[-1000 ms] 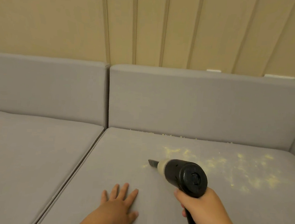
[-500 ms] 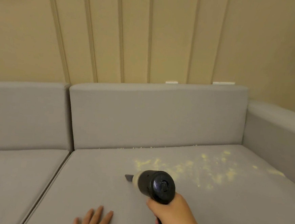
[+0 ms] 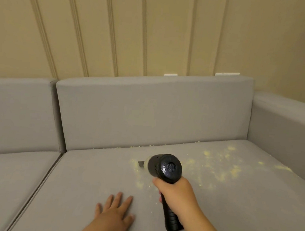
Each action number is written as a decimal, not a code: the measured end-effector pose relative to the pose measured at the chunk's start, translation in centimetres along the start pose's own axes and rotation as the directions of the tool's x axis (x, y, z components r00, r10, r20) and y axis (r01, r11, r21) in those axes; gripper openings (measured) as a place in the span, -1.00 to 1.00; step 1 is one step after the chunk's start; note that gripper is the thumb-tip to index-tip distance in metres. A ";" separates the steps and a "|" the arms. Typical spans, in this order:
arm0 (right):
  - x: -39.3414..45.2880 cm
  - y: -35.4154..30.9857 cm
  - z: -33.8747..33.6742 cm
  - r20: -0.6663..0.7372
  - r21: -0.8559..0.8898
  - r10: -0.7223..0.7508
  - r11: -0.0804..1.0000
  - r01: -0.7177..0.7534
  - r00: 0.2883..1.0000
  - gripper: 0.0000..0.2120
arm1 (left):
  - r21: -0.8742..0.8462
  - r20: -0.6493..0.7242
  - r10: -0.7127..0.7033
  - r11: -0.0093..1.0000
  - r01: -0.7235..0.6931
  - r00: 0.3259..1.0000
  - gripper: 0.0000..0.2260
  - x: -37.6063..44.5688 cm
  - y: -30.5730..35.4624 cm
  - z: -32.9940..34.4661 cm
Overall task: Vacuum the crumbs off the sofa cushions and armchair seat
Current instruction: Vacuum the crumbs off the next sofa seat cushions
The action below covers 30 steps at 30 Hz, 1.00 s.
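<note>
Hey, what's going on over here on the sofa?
A person is vacuuming yellow crumbs off a grey sofa seat cushion. Their right hand grips a black handheld vacuum, its nozzle at the left edge of the crumb patch. The left hand rests flat on the cushion. Plenty of crumbs remain toward the armrest.

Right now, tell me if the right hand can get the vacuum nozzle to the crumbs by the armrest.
Probably yes: the right hand grips the handheld vacuum, and only bare seat cushion lies before those crumbs.
</note>
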State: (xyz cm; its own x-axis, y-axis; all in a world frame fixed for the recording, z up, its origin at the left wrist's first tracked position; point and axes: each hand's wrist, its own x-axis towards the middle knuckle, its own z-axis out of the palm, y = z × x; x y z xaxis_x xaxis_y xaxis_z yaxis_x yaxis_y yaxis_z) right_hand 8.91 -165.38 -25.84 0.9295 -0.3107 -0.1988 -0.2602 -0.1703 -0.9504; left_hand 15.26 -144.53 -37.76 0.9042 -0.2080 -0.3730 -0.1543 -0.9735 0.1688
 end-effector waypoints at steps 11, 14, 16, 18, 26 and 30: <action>1.2 0.9 0.5 -0.039 0.058 0.003 0.998 -0.001 0.999 -0.82 | 0.086 0.025 0.017 0.996 -0.019 1.000 -0.41 1.8 1.6 -0.1; 0.8 0.8 1.2 0.034 0.083 0.008 0.996 -0.011 0.999 -0.81 | 0.090 0.033 0.032 0.995 -0.035 0.999 -0.41 1.3 1.4 0.1; 1.0 0.8 1.9 0.015 0.091 -0.013 0.996 0.012 1.000 -0.81 | 0.100 0.029 0.031 0.994 -0.034 0.999 -0.41 1.2 1.4 0.2; 1.2 1.0 2.7 -0.015 0.092 -0.033 0.995 0.034 0.999 -0.79 | 0.104 0.037 0.021 0.994 -0.025 0.999 -0.41 1.2 1.4 0.2; 2.0 1.8 3.5 0.054 0.089 -0.055 0.995 0.050 0.997 -0.76 | 0.094 0.049 0.001 0.996 -0.006 0.999 -0.40 1.5 1.7 0.2; 2.7 1.9 3.2 -0.107 0.081 -0.099 0.991 0.108 0.989 -0.78 | 0.100 0.043 0.004 0.995 -0.008 0.999 -0.41 1.5 1.7 0.2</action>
State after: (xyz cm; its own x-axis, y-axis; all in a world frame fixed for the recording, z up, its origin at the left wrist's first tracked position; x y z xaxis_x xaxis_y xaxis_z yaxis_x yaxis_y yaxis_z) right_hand 11.73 -163.51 -28.97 0.9175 -0.3902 -0.0771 -0.1365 -0.1266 -0.9825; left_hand 16.29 -146.56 -38.18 0.8858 -0.2157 -0.4109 -0.2010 -0.9764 0.0794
